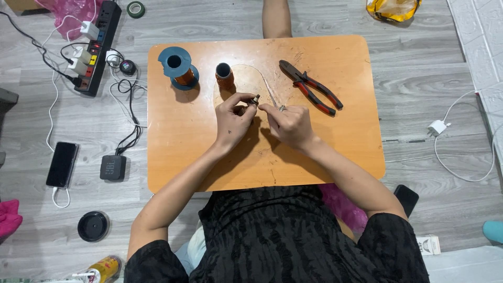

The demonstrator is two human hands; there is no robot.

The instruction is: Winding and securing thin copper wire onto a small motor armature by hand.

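Centrally, a small dark metal part (256, 99) sits pinched between both hands above the orange wooden table (346, 141).

Left hand (234, 118) grips the part with its fingertips; right hand (290, 123) closes on it from the opposite side. Thin copper wire (268, 86) arcs to a small copper spool (225, 75). Nearby lie a blue-flanged copper spool (178, 68) and red-handled pliers (310, 86).

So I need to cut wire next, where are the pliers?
In the head view, the red-handled pliers lie on the orange table, right of the hands, beyond the right hand.
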